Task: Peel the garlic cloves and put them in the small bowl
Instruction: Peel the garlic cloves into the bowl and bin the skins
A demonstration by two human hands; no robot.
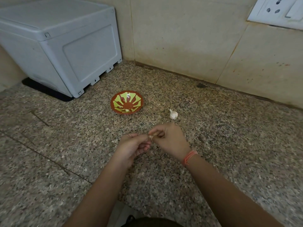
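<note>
A small garlic clove point(150, 136) is pinched between the fingertips of both my hands, low over the granite counter. My left hand point(133, 145) holds it with curled fingers from the left. My right hand point(168, 139), with an orange thread round its wrist, pinches at it from the right. Most of the clove is hidden by my fingers. Farther back stands the small bowl point(127, 102), red-brown with a green pattern, and a pale peeled clove point(127, 110) lies inside near its front rim. A white garlic bulb point(173, 114) lies on the counter to the right of the bowl.
A large grey plastic box point(62, 45) stands on a black mat at the back left. Beige tiled walls meet in the corner behind the bowl. A white wall socket point(278, 10) is at the top right. The counter's front edge runs below my forearms.
</note>
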